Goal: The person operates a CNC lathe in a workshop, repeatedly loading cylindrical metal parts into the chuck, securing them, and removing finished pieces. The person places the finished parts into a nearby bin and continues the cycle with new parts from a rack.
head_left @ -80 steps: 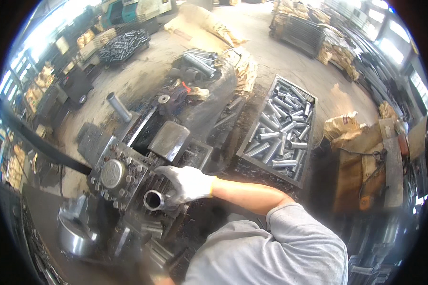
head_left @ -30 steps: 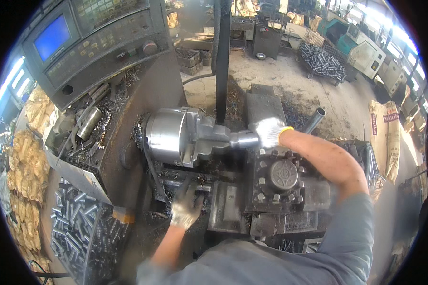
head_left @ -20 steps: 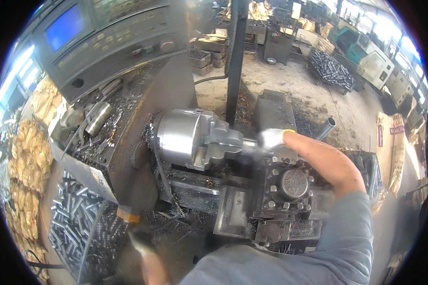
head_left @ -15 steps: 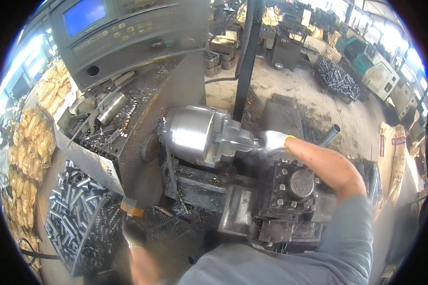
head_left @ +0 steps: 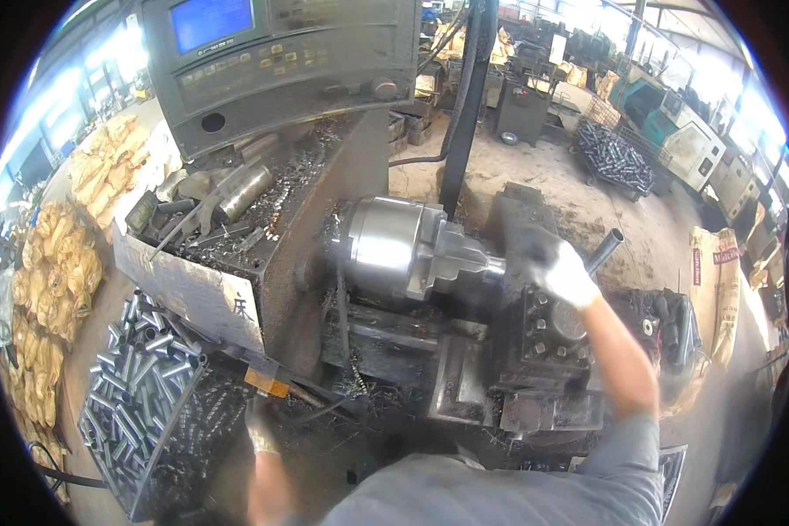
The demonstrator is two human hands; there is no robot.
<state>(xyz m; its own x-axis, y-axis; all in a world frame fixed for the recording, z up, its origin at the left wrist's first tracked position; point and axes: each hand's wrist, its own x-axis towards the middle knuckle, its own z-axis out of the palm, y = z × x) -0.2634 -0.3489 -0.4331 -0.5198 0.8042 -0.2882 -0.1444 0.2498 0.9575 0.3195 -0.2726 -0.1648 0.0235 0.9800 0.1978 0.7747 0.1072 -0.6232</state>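
If the chuck (head_left: pixel 386 247) spins, it could catch your right hand (head_left: pixel 566 273) near the pipe (head_left: pixel 497 266), and I can't tell if fingers there or on your left hand (head_left: pixel 261 431) hold anything.

Tubes (head_left: pixel 136 390) lie heaped left of the left hand (head_left: pixel 260 430); a control panel (head_left: pixel 316 88) stands beyond them, and a clamp (head_left: pixel 386 245) sits left of the right hand (head_left: pixel 565 272).
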